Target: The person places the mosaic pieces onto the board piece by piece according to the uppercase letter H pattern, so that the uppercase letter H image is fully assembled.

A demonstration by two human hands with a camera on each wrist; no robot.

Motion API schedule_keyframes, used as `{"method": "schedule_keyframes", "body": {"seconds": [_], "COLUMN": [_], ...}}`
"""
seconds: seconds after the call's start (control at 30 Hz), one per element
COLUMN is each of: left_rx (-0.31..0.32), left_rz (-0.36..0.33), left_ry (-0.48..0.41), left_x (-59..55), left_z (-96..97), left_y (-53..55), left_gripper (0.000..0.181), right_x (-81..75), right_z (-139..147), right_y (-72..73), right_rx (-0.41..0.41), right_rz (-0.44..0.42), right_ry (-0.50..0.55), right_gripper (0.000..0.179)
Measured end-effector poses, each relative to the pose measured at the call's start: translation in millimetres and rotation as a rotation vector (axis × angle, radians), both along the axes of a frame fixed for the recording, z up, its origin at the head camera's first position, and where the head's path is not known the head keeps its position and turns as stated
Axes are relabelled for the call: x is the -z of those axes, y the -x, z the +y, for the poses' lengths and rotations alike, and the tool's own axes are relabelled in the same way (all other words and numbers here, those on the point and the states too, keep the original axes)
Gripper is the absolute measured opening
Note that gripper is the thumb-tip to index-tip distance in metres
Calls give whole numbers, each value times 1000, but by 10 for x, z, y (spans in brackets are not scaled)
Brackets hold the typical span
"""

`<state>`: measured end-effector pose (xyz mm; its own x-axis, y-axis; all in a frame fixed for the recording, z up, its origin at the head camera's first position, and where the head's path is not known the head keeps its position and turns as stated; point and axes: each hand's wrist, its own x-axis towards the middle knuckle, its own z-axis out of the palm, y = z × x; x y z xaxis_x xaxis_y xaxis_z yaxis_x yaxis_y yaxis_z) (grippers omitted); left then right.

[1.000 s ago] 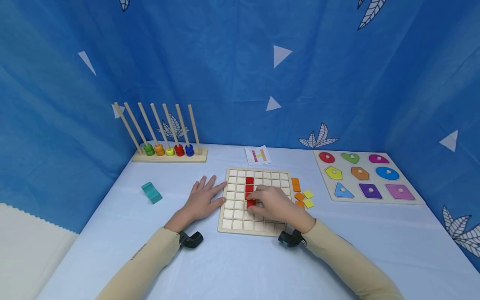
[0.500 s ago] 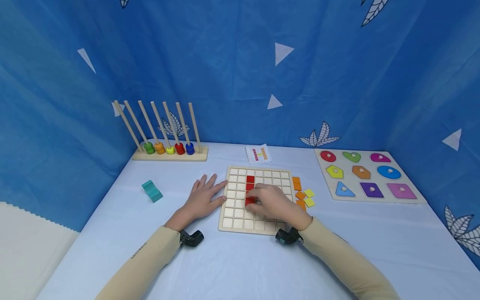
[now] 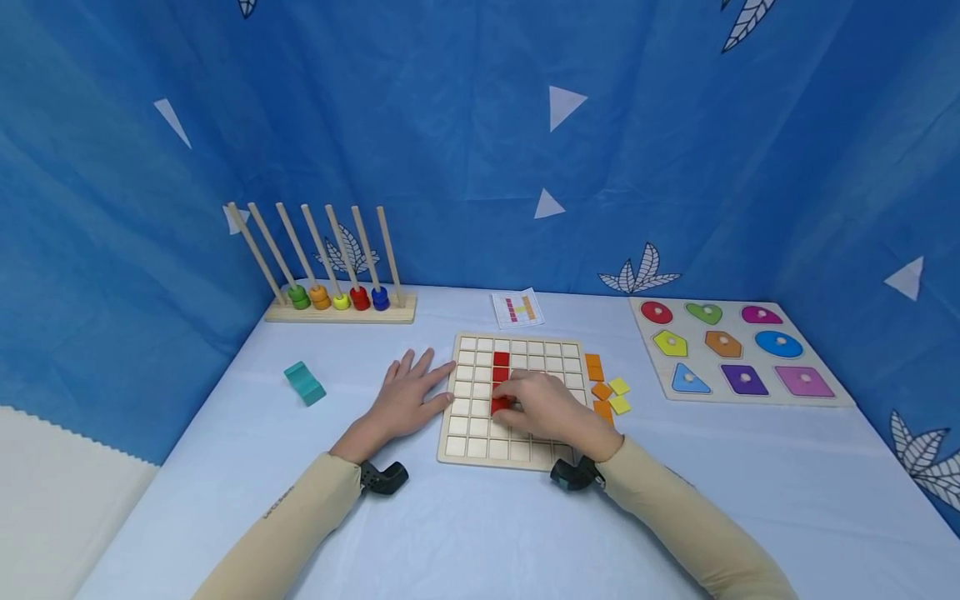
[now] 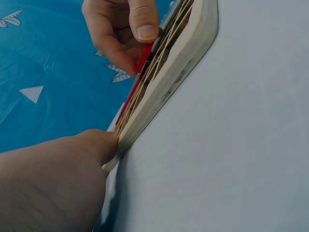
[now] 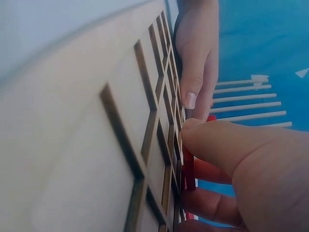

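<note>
A square wooden grid board (image 3: 472, 448) lies in front of me on the table. My left hand (image 3: 405, 398) lies with fingers spread and touches the board's left edge with thumb and forefinger. Over the board, my right hand (image 3: 547, 406) pinches a red square tile (image 4: 143, 58) between thumb and fingers. In the right wrist view this held tile (image 5: 189, 171) stands tilted against the grid. Farther up the same column several red tiles (image 3: 501, 360) sit in cells. My right hand hides part of that column and the cells beneath it.
Loose orange tiles (image 3: 594, 367) and yellow tiles (image 3: 619, 405) lie right of the board. Behind it is a printed pattern card (image 3: 517, 308). A peg stand with rings (image 3: 341, 314), a teal block (image 3: 304, 383) and a shape puzzle (image 3: 720, 396) surround it.
The head view has shifted slightly. My right hand stays over the red column with its fingers only slightly moved at the tile. My left hand keeps its place.
</note>
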<state>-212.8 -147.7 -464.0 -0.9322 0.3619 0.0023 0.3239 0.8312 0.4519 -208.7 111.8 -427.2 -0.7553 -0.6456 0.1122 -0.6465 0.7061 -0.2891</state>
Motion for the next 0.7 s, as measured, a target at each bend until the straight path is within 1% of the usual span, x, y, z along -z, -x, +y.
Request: {"method": "schedule_keyframes", "body": {"seconds": [0.47, 0.7], "left_rx": [-13, -8], "left_rz": [-7, 4], "left_ry": [18, 13], "left_x": [18, 6], "left_z": [11, 7], "left_y": [8, 0], "left_gripper": [61, 61], "right_x": [36, 37], "right_z": [10, 12], "right_y": [2, 3], "right_rx": [5, 7], "right_rz": [20, 28], "right_ry": [9, 7], "right_gripper": [23, 21]}}
